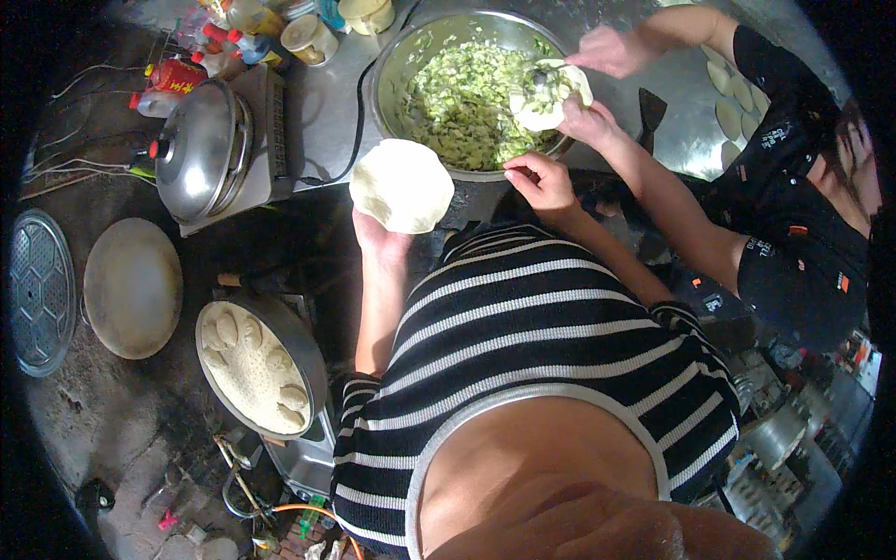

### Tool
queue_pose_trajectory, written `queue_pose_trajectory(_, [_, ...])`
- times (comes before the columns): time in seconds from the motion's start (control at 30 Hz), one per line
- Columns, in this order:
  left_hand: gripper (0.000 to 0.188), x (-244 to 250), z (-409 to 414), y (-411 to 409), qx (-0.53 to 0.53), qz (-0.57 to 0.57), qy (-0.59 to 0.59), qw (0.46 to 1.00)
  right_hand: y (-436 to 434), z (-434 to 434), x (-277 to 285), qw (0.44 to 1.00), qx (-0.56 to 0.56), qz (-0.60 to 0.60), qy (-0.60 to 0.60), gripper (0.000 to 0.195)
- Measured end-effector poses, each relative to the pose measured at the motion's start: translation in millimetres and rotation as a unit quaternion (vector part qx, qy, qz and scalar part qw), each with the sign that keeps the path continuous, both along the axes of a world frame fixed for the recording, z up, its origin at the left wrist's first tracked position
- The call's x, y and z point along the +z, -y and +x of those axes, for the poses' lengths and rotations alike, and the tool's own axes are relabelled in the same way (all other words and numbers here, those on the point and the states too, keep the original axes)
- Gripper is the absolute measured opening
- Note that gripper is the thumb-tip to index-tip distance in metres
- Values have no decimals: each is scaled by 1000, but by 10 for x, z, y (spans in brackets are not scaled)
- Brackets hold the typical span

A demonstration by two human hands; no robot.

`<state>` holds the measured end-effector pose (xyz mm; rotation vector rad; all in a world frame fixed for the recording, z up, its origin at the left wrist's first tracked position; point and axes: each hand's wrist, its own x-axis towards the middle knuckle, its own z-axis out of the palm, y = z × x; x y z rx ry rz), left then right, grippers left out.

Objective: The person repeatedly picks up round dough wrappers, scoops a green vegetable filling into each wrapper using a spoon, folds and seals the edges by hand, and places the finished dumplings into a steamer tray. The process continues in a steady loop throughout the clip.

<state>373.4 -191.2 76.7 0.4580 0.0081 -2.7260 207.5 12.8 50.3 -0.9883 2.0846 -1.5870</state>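
Observation:
On the palm of my left hand (380, 234) lies a thin round dough wrapper (402, 185), wavy at its edge. My right hand (542, 183), its fingers bent and thumb near the index finger, hovers at the near rim of a large metal bowl (383, 105); I see nothing in it. Chopped green and pale vegetable filling (462, 105) fills much of the bowl. To the right, a co-worker's hand (591, 122) holds another wrapper (521, 112) with filling on it, over the bowl, while their other hand (609, 52) works a spoon there.
An electric pan with a metal lid (196, 150) stands left of the bowl, by bottles and tubs (308, 38). Lower left, a steamer pot (318, 357) holds several buns (292, 397) on a pale cloth. More wrappers (728, 115) and a dark scraper (651, 112) lie at right, near the co-worker's arms.

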Motion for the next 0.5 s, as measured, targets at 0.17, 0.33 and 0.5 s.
queue_pose_trajectory(0.17, [45,0,8,19,6,35,-7,999,-30,-14,-2,1000,-3,0,-5,11])
queue_pose_trajectory(0.33, [44,45,40,24,21,20,17,999,-34,-48,24,1000,-1,3,-22,12])
queue_pose_trajectory(0.5, [44,6,35,32,35,45,16,998,26,-75,-13,999,7,10,-32,11])
